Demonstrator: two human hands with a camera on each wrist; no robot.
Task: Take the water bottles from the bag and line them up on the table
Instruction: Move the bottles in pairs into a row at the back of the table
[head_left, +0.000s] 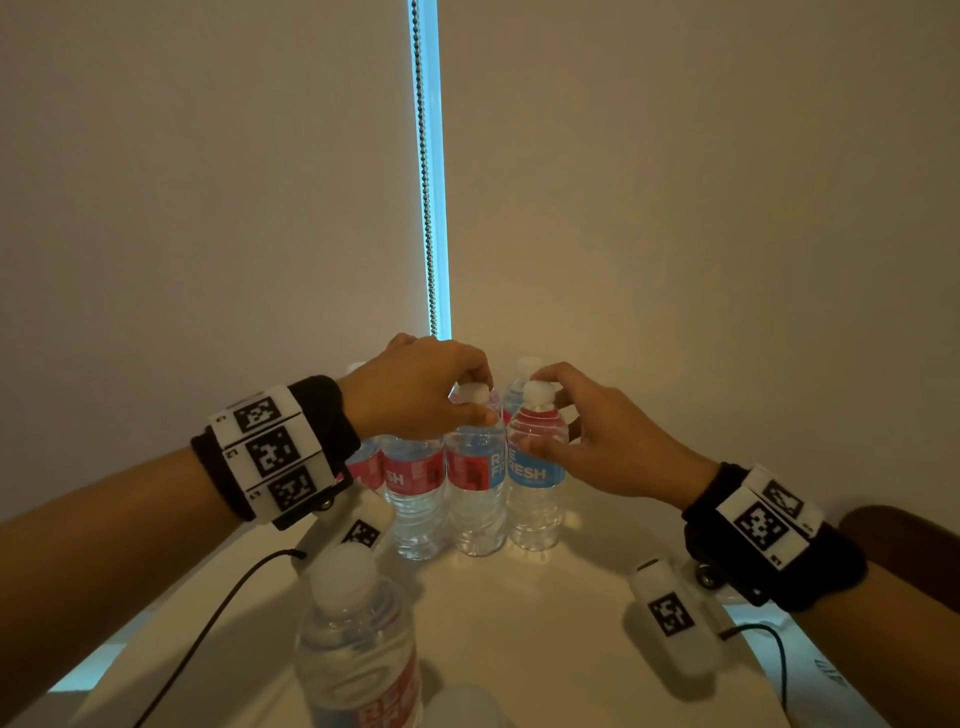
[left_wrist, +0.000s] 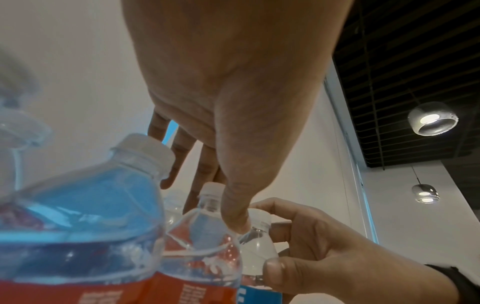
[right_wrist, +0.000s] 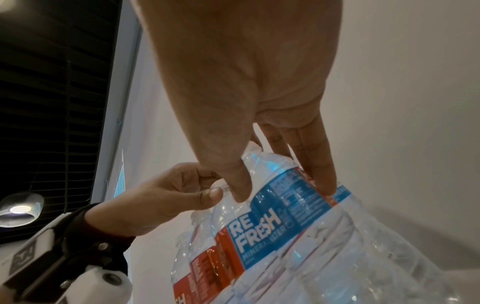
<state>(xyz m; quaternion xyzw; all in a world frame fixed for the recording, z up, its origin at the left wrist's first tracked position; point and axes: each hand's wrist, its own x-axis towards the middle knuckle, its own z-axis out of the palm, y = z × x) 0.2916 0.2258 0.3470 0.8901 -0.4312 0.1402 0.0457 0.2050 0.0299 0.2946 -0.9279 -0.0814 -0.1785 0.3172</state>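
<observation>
Bottles (head_left: 478, 467) side by side on table (head_left: 519, 623). Left hand (head_left: 415, 389) pinching one cap (head_left: 475, 391). Right hand (head_left: 597, 441) pinching next bottle (head_left: 535, 467).

The bottle under the right hand (head_left: 597, 447) wears a blue label (head_left: 535, 474) reading "FRESH" from the head view; seen from the right wrist the same label (right_wrist: 262, 230) gives it whole, "RE FRESH" in white with "MINERAL WATER" beneath (partly hidden by a crease). The middle bottle's red and blue label (head_left: 475, 470) shows "RE" over "FR". The next bottle's red label (head_left: 413, 475) shows only "SH". The fine print is too small to read.
</observation>
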